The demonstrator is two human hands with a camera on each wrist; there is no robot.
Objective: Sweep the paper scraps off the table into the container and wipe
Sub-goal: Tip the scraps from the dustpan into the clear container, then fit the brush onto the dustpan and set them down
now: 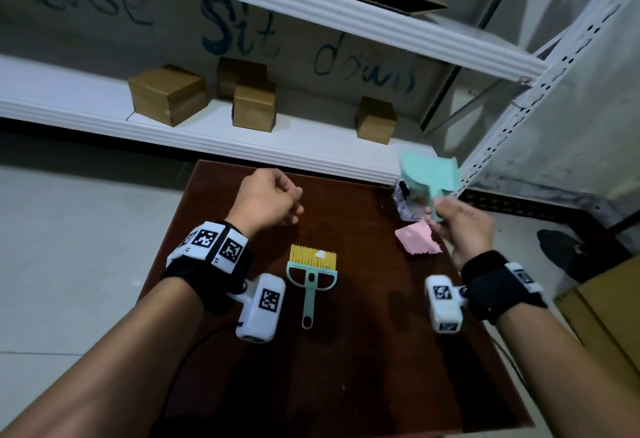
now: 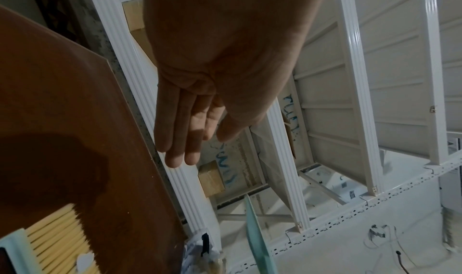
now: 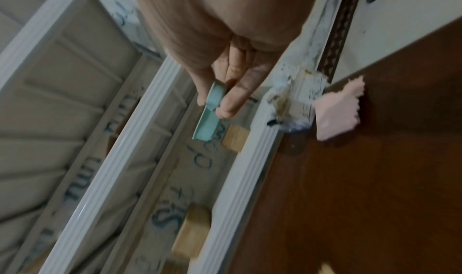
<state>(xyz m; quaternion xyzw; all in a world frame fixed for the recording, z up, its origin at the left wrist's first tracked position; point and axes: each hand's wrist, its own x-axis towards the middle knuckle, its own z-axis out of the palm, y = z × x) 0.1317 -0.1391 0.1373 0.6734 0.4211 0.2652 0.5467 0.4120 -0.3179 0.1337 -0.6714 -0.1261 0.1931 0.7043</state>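
Her right hand [image 1: 462,226] pinched the handle of a mint dustpan [image 1: 431,174], raised above the paper-filled container [image 1: 407,202] at the brown table's [image 1: 346,368] far corner. The left hand [image 1: 268,200] hovered loosely curled, holding nothing. The yellow-bristled brush [image 1: 311,271] and a pink cloth [image 1: 417,240] lay between them.

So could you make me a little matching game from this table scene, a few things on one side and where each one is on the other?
Things:
1. dustpan
2. brush
3. pink cloth
4. cardboard boxes

Places:
a. on the white shelf
b. lying flat mid-table
c. held up by the right hand
d. on the table near its right edge

Pairs: 1-c, 2-b, 3-d, 4-a
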